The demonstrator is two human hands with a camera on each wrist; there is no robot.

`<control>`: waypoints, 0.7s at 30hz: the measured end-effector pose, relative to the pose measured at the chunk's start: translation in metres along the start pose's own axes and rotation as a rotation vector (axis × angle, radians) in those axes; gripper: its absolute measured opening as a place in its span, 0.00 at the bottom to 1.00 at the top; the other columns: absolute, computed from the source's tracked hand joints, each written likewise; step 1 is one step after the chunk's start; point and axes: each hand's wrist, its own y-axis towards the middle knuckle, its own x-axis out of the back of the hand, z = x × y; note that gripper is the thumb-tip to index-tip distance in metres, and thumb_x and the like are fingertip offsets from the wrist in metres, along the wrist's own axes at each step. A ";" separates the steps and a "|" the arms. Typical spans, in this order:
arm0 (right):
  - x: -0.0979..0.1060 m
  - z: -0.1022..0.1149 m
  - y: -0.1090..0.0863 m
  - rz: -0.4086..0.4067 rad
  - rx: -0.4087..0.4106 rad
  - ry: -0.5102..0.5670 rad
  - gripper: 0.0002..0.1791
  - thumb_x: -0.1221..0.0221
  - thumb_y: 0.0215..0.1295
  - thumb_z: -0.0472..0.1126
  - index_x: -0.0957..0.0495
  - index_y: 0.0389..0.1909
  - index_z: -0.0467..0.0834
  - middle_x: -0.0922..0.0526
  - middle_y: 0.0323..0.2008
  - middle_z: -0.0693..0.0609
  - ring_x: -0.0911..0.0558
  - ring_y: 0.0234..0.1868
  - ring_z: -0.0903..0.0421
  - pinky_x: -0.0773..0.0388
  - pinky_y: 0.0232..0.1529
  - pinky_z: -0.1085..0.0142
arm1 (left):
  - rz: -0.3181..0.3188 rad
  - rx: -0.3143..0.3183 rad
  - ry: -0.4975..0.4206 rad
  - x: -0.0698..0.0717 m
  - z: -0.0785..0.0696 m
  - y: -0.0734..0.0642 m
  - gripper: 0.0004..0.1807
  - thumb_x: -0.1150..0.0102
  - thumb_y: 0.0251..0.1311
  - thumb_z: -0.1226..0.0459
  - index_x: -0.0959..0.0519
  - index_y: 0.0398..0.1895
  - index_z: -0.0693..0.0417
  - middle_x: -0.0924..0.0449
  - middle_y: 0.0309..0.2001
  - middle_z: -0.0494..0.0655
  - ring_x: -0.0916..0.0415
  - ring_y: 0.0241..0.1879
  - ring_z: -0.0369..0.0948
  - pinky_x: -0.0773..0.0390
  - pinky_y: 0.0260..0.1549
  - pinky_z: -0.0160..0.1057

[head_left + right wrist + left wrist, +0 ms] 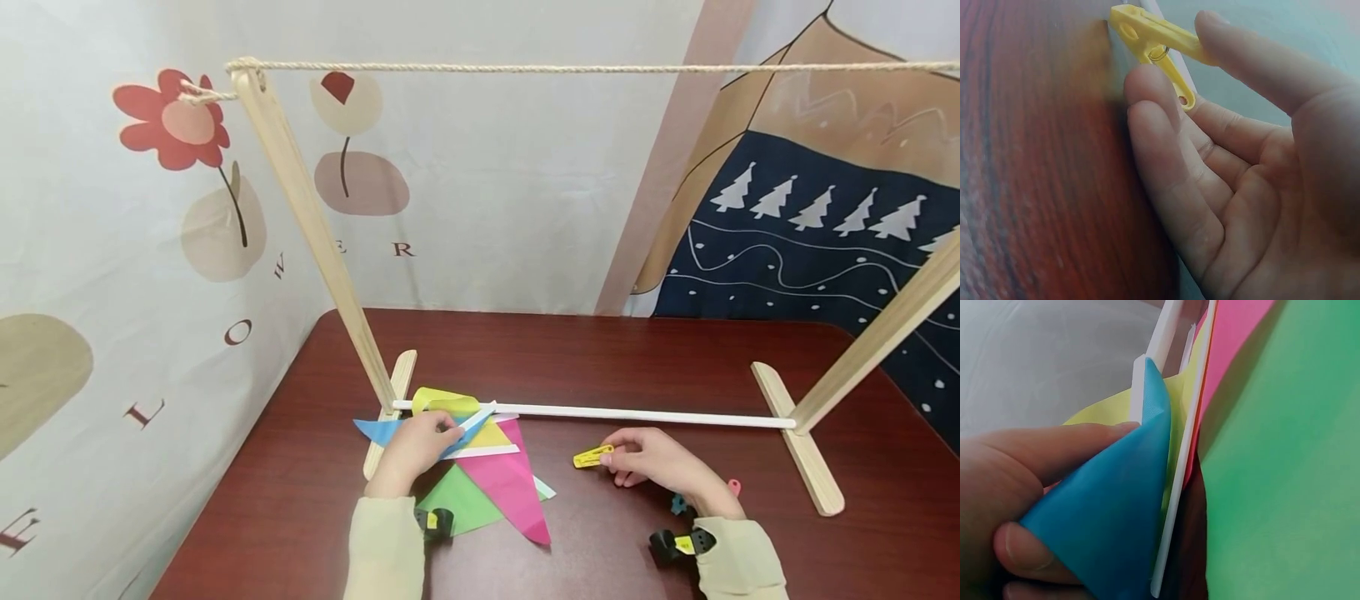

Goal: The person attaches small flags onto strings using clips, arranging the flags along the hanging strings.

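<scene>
My left hand (412, 446) pinches a blue fabric pennant (1116, 506) near its white-banded edge, between thumb and fingers. Under and around it lie a yellow pennant (442, 400), a pink pennant (510, 487) and a green pennant (468, 500), overlapping on the table and partly hidden by the hand. To the right, my right hand (660, 457) holds a yellow plastic clothespin (1154, 37) by its handles, just above the tabletop. In the right wrist view the thumb is on one handle and the fingers are by the other; the clip's tip points away from the palm.
A wooden stand has a left post (315, 225), a right post (877, 333) and a white rod (637, 413) low between them. A rope (487, 67) stretches across the top. By the right wrist lie a teal clip (678, 504) and a pink one (734, 487), partly hidden.
</scene>
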 end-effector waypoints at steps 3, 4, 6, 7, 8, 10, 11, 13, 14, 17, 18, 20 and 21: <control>-0.001 -0.001 0.001 -0.008 -0.014 -0.003 0.23 0.38 0.56 0.50 0.24 0.44 0.35 0.19 0.28 0.48 0.20 0.28 0.54 0.20 0.30 0.64 | -0.010 0.016 -0.019 0.000 0.001 0.000 0.10 0.42 0.55 0.51 0.23 0.26 0.46 0.31 0.19 0.40 0.35 0.22 0.39 0.35 0.24 0.36; -0.002 -0.001 0.001 -0.011 -0.012 -0.007 0.23 0.38 0.55 0.50 0.24 0.44 0.35 0.19 0.28 0.48 0.20 0.28 0.54 0.20 0.30 0.64 | -0.013 0.020 -0.029 0.000 0.002 0.000 0.11 0.41 0.55 0.51 0.24 0.26 0.47 0.32 0.18 0.40 0.35 0.21 0.39 0.36 0.23 0.36; -0.002 0.000 0.001 -0.016 -0.011 -0.013 0.24 0.37 0.54 0.49 0.24 0.45 0.34 0.19 0.28 0.48 0.20 0.27 0.54 0.20 0.30 0.64 | -0.021 0.027 -0.038 0.000 0.003 0.000 0.11 0.41 0.54 0.51 0.24 0.26 0.47 0.33 0.17 0.40 0.35 0.21 0.39 0.36 0.23 0.36; -0.002 0.000 0.002 -0.017 -0.007 -0.012 0.24 0.36 0.54 0.48 0.24 0.45 0.34 0.20 0.28 0.48 0.20 0.28 0.54 0.20 0.30 0.64 | -0.029 0.025 -0.034 0.000 0.003 0.001 0.11 0.41 0.54 0.51 0.24 0.27 0.47 0.34 0.17 0.40 0.35 0.21 0.39 0.35 0.24 0.36; -0.002 0.000 0.002 -0.017 -0.005 -0.015 0.24 0.36 0.54 0.48 0.25 0.46 0.34 0.20 0.29 0.48 0.20 0.28 0.54 0.20 0.30 0.64 | -0.035 0.024 -0.034 0.000 0.003 0.001 0.11 0.41 0.54 0.51 0.24 0.28 0.47 0.34 0.17 0.40 0.35 0.21 0.38 0.35 0.25 0.36; -0.002 -0.001 0.002 -0.007 0.014 -0.016 0.24 0.36 0.55 0.46 0.26 0.47 0.32 0.20 0.29 0.48 0.20 0.29 0.55 0.20 0.30 0.65 | -0.051 0.022 -0.028 0.001 0.003 0.002 0.10 0.41 0.54 0.52 0.23 0.29 0.47 0.31 0.18 0.40 0.34 0.23 0.39 0.33 0.27 0.37; -0.002 -0.001 0.002 -0.002 0.020 -0.013 0.24 0.36 0.55 0.45 0.26 0.47 0.32 0.21 0.29 0.48 0.19 0.29 0.55 0.20 0.30 0.65 | -0.057 0.022 -0.019 0.001 0.004 0.002 0.10 0.41 0.54 0.52 0.23 0.31 0.46 0.30 0.19 0.40 0.33 0.24 0.39 0.33 0.28 0.38; -0.002 -0.001 0.002 0.007 0.026 -0.005 0.24 0.36 0.55 0.42 0.27 0.48 0.31 0.22 0.30 0.47 0.20 0.30 0.54 0.20 0.30 0.65 | -0.068 0.019 -0.007 0.001 0.005 0.003 0.09 0.42 0.54 0.53 0.22 0.33 0.46 0.27 0.22 0.40 0.32 0.25 0.39 0.32 0.30 0.39; -0.002 0.000 0.001 0.009 0.029 -0.009 0.24 0.37 0.55 0.41 0.27 0.48 0.31 0.22 0.29 0.47 0.20 0.30 0.55 0.20 0.30 0.65 | -0.071 0.019 -0.006 0.002 0.005 0.003 0.09 0.43 0.54 0.54 0.22 0.34 0.46 0.25 0.25 0.40 0.32 0.26 0.40 0.31 0.31 0.39; -0.002 0.001 0.000 0.009 0.030 -0.011 0.23 0.37 0.54 0.37 0.28 0.49 0.30 0.23 0.29 0.47 0.20 0.29 0.55 0.21 0.30 0.66 | -0.080 0.022 -0.001 0.003 0.006 0.002 0.09 0.45 0.54 0.56 0.21 0.36 0.46 0.22 0.32 0.41 0.30 0.30 0.40 0.29 0.34 0.42; -0.002 0.002 -0.001 0.010 0.028 -0.011 0.23 0.37 0.54 0.37 0.28 0.49 0.30 0.23 0.29 0.47 0.21 0.29 0.55 0.21 0.30 0.66 | -0.081 0.025 -0.004 0.004 0.006 0.001 0.09 0.45 0.54 0.58 0.20 0.37 0.46 0.21 0.35 0.41 0.29 0.32 0.40 0.29 0.36 0.43; -0.002 0.002 -0.001 0.013 0.025 -0.011 0.23 0.37 0.54 0.37 0.28 0.49 0.29 0.23 0.30 0.47 0.20 0.29 0.55 0.21 0.30 0.66 | -0.085 0.028 -0.009 0.005 0.007 0.001 0.11 0.47 0.53 0.60 0.20 0.39 0.47 0.20 0.38 0.43 0.27 0.35 0.41 0.28 0.39 0.45; -0.002 0.002 0.000 0.013 0.024 -0.006 0.23 0.37 0.54 0.37 0.28 0.49 0.29 0.23 0.30 0.47 0.20 0.30 0.54 0.20 0.30 0.65 | -0.088 0.027 -0.015 0.006 0.007 0.001 0.11 0.47 0.53 0.61 0.20 0.39 0.48 0.19 0.40 0.43 0.26 0.36 0.42 0.28 0.40 0.46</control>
